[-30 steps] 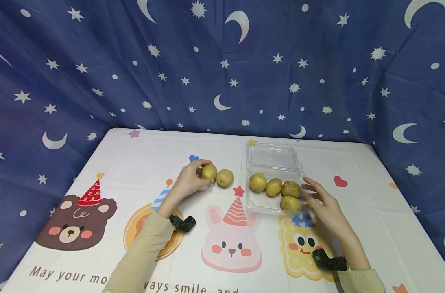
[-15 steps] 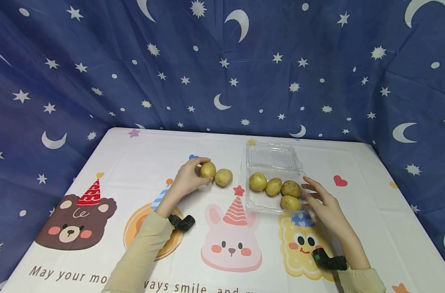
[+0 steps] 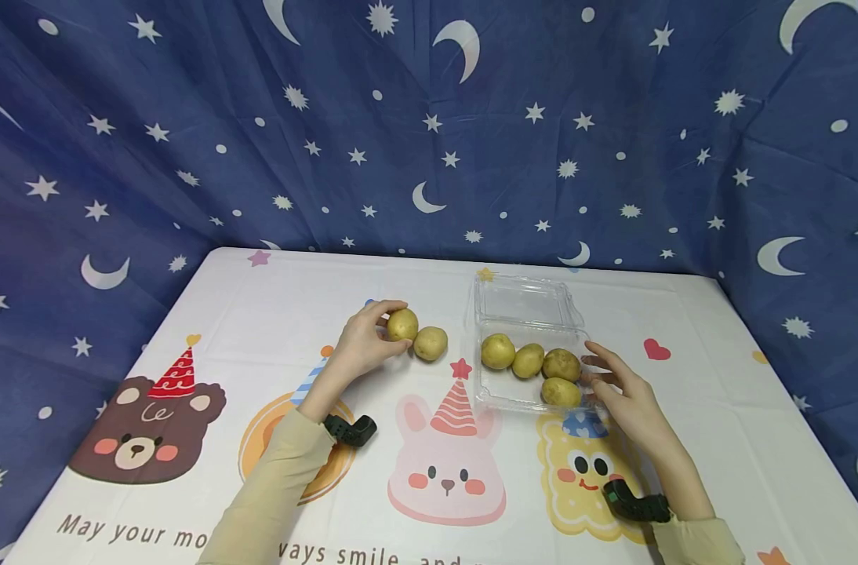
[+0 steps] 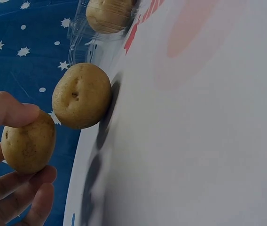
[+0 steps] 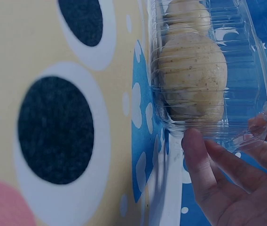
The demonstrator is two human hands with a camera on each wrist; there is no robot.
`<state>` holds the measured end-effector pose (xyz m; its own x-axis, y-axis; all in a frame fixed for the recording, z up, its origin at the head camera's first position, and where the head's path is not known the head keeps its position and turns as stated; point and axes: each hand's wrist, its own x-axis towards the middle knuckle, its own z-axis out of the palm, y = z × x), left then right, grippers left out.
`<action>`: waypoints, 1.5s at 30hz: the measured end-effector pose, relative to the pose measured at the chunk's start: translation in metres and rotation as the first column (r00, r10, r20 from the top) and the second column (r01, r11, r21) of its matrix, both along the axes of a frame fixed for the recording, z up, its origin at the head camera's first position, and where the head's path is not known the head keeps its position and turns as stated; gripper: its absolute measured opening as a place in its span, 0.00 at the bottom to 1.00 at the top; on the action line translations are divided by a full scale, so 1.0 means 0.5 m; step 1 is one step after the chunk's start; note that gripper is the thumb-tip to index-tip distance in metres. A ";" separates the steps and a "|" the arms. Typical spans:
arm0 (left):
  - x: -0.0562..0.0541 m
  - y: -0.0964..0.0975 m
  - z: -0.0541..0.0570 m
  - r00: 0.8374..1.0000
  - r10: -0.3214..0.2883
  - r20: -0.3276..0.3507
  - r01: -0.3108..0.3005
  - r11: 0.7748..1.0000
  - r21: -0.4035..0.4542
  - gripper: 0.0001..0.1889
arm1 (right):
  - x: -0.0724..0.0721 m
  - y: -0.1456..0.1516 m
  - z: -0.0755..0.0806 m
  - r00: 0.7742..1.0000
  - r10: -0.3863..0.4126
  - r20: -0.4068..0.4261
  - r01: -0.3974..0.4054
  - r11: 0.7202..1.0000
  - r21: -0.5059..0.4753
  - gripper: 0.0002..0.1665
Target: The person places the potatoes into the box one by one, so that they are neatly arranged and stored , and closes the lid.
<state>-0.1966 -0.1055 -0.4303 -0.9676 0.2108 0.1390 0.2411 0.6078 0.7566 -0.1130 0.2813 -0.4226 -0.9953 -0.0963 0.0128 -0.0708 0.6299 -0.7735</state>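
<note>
Hanging behind everything, a dark blue curtain [image 3: 372, 188] patterned with pale moons and stars filled the background. Before it spread a white tablecloth [image 3: 316, 294], printed with a brown bear [image 3: 136, 424] and a pink rabbit [image 3: 446, 486]. Toward the right stood a clear plastic clamshell container [image 3: 510, 407], its lid [image 3: 524, 300] laid back on the far side. The right hand [image 3: 625, 396] was at the container's right side, fingers extended and slightly spread, touching the plastic. The left hand [image 3: 361, 344], well to the left of the container, pinched a potato [image 3: 402, 324] between thumb and fingers. Four potatoes lay inside the container: three in a row, the leftmost [image 3: 497, 351] being a smooth one, and a fourth [image 3: 561, 392] on the near side of the row's right end. A loose potato [image 3: 430, 344] sat right beside the pinched one, between it and the container; whether those two touched, I could not tell.
</note>
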 end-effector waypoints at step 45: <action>0.038 0.049 0.054 0.995 -0.073 -0.065 0.075 0.997 0.029 0.30 | 0.001 -0.003 0.005 1.000 -0.004 0.015 0.004 1.000 -0.006 0.32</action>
<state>-0.1777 -0.0811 -0.4034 -0.9385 0.2762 0.2071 0.3326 0.5629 0.7566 -0.1126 0.2800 -0.4202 -0.9957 -0.0924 -0.0016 -0.0568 0.6256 -0.7781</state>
